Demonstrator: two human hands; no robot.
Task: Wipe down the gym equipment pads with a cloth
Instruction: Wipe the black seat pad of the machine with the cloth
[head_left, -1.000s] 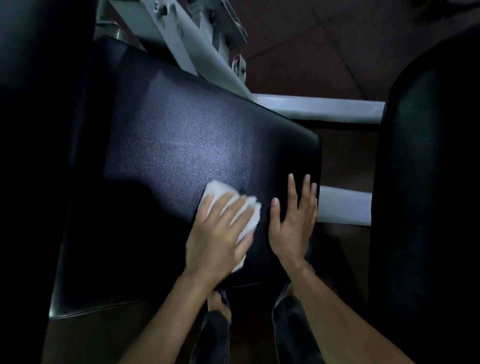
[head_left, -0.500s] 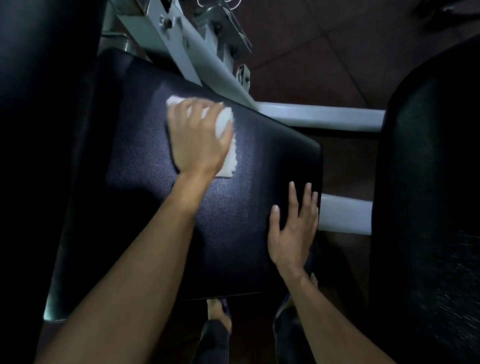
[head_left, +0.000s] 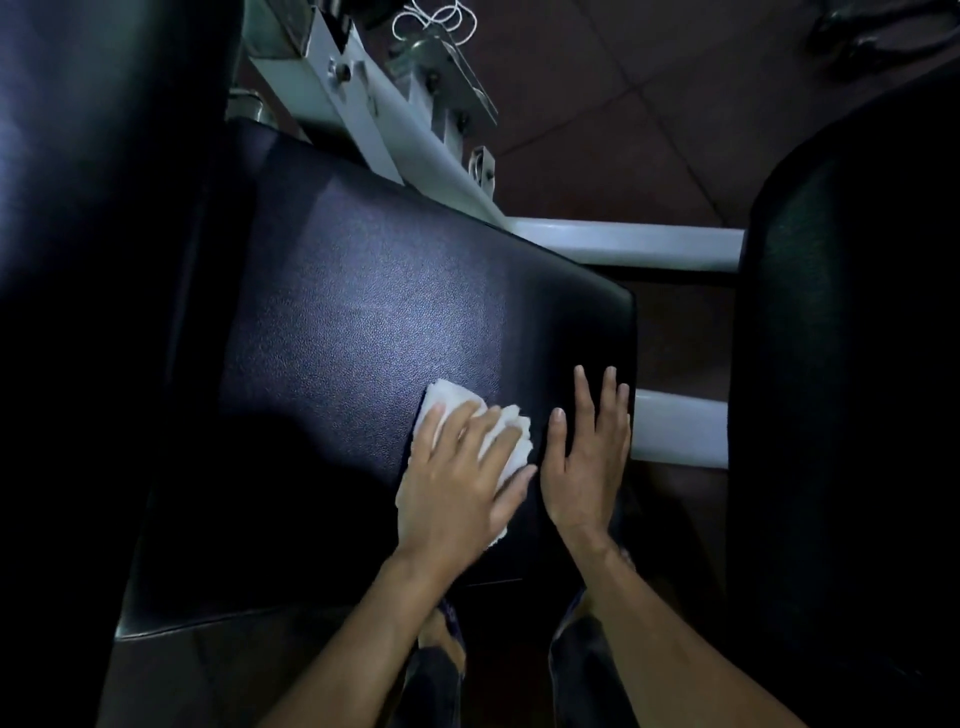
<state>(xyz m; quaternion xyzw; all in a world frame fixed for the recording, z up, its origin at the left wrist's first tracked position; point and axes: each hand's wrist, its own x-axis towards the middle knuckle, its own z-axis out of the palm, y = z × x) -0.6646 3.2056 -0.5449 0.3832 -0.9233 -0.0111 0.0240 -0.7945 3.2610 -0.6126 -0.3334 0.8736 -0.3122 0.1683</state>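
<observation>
A white, crumpled cloth (head_left: 498, 441) is pressed flat against the black, grained vinyl pad (head_left: 374, 332) by the left hand (head_left: 457, 483), whose fingers are laid out nearly straight and spread over the fabric, so that only the cloth's far edge and a strip by the thumb side are seen. The cloth lies on the near right part of the pad, close to its front edge. Just beside it, the right hand (head_left: 587, 462) is rested palm-down on the pad's right margin with its fingers straight and slightly apart, the outer ones reaching the pad's right edge; nothing is held in it. The two hands are set close together but are not seen to touch.

A white-painted metal frame (head_left: 623, 247) is seen beyond and to the right of the pad, with a diagonal bar running up and away and a second horizontal tube lower down. A second dark padded cushion (head_left: 852, 364) is stood at the right, and another dark upholstered surface (head_left: 104, 208) fills the left. Dark reddish floor tiles (head_left: 623, 104) are visible beyond
</observation>
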